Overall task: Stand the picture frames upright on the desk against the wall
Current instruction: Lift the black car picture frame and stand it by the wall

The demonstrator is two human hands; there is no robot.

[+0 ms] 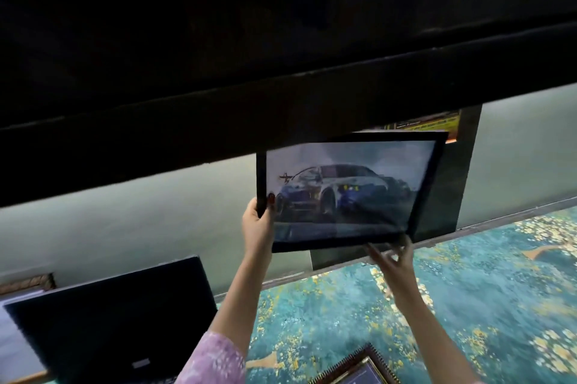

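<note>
Black picture frame point(349, 193) with the car print hangs tilted before the wall point(125, 227), above the teal desk point(468, 305). Your left hand point(257, 224) grips its left edge, thumb in front. Your right hand point(395, 261) meets its lower right corner, too blurred to tell its grip.

Glossy picture frame point(349, 193), cloth desk cover point(468, 305)

The teal floral desk point(468, 305) bears an ornate frame point(356, 368) beside a laptop point(118, 321).
</note>
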